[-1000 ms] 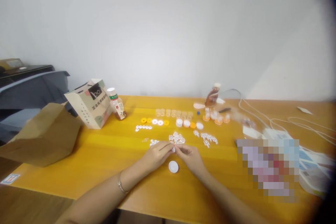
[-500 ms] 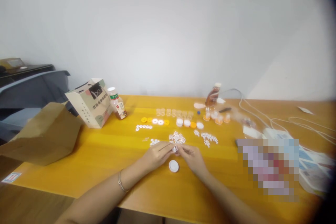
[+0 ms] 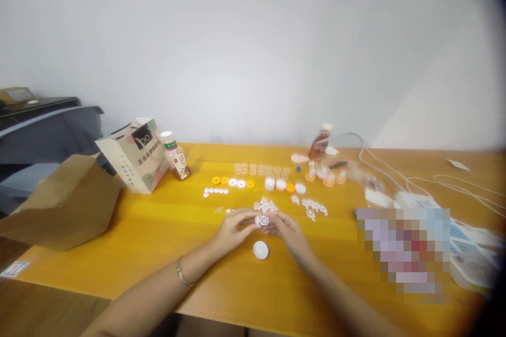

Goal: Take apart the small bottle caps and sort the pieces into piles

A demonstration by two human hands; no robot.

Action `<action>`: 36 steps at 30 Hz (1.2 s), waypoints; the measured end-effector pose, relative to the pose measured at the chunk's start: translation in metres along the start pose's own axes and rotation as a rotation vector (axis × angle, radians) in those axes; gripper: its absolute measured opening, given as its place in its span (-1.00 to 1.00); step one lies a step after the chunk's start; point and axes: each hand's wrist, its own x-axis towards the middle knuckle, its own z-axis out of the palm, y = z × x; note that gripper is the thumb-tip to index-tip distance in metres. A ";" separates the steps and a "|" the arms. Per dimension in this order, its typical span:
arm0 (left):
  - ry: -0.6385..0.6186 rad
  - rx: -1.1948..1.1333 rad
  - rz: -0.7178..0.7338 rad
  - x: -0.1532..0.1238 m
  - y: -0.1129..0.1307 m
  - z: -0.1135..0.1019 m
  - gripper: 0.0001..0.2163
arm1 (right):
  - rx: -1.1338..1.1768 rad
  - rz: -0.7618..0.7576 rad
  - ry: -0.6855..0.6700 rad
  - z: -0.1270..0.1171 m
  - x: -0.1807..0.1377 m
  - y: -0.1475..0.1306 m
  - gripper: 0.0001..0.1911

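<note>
My left hand (image 3: 234, 229) and my right hand (image 3: 290, 233) meet above the yellow wooden table (image 3: 158, 231), fingertips pinched on a pair of small white wheel-shaped pieces (image 3: 261, 220). A white round cap (image 3: 261, 249) lies on the table just below the fingers. A heap of more white wheel-shaped pieces (image 3: 265, 205) sits right behind the hands, with a second cluster (image 3: 313, 207) to its right. My left wrist wears a thin bracelet (image 3: 182, 275).
Rows of white and orange caps (image 3: 256, 185) and clear small cups (image 3: 261, 170) lie further back. A paper gift bag (image 3: 134, 155) and a bottle (image 3: 175, 156) stand at the left, a brown paper bag (image 3: 63, 202) beside them. Another bottle (image 3: 320, 143), white cables (image 3: 395, 174) and papers are at the right.
Both hands have lifted a little off the table and turned the small white pieces up between the fingertips. The white cap below them has not moved.
</note>
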 end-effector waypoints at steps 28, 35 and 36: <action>0.117 0.178 0.161 0.003 0.007 -0.004 -0.76 | -1.088 -0.531 0.332 -0.019 0.038 0.030 -0.82; 0.101 0.203 0.149 0.003 0.007 -0.005 -0.75 | -1.170 -0.504 0.340 -0.021 0.041 0.034 -0.84; 0.101 0.206 0.148 0.003 0.007 -0.005 -0.75 | -1.171 -0.499 0.342 -0.021 0.041 0.034 -0.84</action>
